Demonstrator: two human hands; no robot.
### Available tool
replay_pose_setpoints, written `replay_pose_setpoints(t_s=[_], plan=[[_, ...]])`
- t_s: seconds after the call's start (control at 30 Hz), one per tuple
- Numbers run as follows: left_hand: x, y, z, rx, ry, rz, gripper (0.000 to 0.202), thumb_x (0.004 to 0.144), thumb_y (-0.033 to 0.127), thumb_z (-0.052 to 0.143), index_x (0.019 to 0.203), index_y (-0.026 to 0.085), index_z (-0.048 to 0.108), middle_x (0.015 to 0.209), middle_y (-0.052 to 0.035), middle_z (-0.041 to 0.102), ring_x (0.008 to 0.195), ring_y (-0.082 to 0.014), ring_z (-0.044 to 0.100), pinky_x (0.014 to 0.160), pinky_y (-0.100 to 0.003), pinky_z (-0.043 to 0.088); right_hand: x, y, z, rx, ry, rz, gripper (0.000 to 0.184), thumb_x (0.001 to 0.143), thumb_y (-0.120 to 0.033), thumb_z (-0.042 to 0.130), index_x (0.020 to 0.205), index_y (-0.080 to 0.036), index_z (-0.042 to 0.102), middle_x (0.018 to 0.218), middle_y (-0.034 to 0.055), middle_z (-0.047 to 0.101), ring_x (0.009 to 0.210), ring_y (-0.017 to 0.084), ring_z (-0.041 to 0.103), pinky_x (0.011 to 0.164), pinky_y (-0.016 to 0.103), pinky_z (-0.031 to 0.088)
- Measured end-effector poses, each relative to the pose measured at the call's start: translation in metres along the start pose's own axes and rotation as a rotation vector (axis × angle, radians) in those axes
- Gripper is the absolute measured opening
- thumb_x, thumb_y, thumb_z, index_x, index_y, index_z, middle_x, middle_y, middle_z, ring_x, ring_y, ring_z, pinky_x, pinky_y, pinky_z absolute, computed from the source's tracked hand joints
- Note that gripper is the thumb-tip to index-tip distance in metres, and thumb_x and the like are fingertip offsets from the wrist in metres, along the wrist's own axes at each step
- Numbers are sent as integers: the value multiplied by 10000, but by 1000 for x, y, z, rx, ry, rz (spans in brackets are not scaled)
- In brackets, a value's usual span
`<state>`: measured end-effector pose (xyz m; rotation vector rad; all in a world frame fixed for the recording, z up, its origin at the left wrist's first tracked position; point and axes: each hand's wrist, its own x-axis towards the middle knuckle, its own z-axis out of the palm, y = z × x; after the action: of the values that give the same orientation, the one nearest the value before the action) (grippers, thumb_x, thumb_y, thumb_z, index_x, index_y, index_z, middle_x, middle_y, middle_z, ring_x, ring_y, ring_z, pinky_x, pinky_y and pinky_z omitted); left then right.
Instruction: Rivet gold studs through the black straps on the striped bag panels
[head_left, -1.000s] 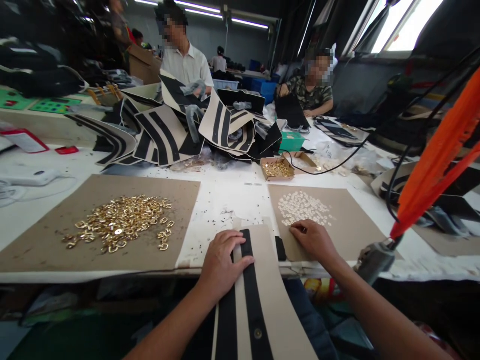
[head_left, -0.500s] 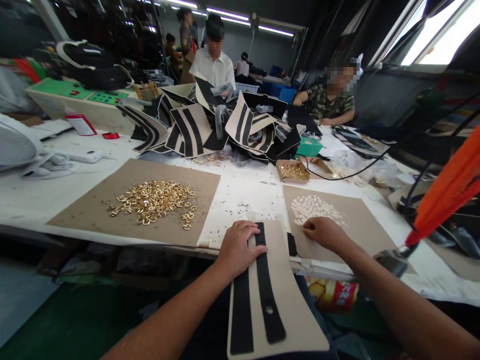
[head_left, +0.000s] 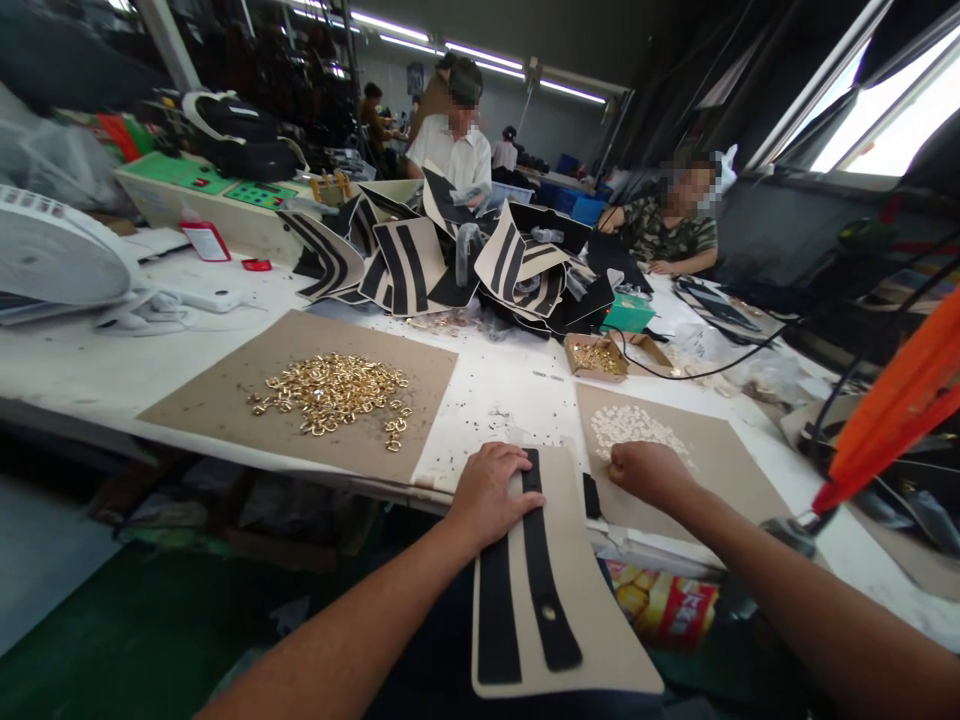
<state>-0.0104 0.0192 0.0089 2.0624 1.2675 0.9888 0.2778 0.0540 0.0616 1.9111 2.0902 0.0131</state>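
A beige bag panel [head_left: 559,560] with two black strips hangs over the table's front edge. My left hand [head_left: 495,495] is closed on its upper left part, thumb and fingers across the black strap [head_left: 544,590], whose lower end carries a small round metal piece [head_left: 550,613]. My right hand [head_left: 649,472] rests on a brown board [head_left: 720,460], beside a spread of small whitish pieces [head_left: 634,428]. Its fingers are curled in, and whatever they pinch is hidden.
Gold buckle-like rings [head_left: 337,390] lie heaped on the left board [head_left: 202,385]. Further back are a pile of striped panels [head_left: 409,265] and a small box of gold parts [head_left: 596,357]. Orange cloth [head_left: 892,400] hangs at right. Two co-workers [head_left: 450,150] sit across the table.
My view has shifted a little, so the table things sit further right. My right hand's fingers have curled in more over the board. The left hand keeps its hold on the panel.
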Motion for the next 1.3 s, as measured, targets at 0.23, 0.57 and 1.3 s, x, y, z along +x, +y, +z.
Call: replay_pose_setpoints(t_s=[0.23,0.57,1.3], plan=[[-2,-1,1,-6,2,11,433,652,329,933,1024,237,731,1212,-53,716,1196,-292,596,1028,-472,482,-32,-47,-17,401,157,-193,182,883,-300,553,845,-244,722,776,-3,717,705,174,637,646,262,411],[-2,-2,2,5,-6,20,438,679,358,921,1054,235,731,1211,-43,713,1193,-273,595,1016,-439,476,-19,-95,-13,703,134,-453,175,826,-226,556,773,-230,722,814,14,704,760,177,629,691,254,430],[0,-1,1,6,-26,7,471,651,351,939,1053,241,722,1221,-38,707,1207,-279,588,1027,-454,465,-2,-100,-17,867,-66,-174,137,797,-289,640,733,-228,744,709,-13,721,699,188,647,607,272,418]])
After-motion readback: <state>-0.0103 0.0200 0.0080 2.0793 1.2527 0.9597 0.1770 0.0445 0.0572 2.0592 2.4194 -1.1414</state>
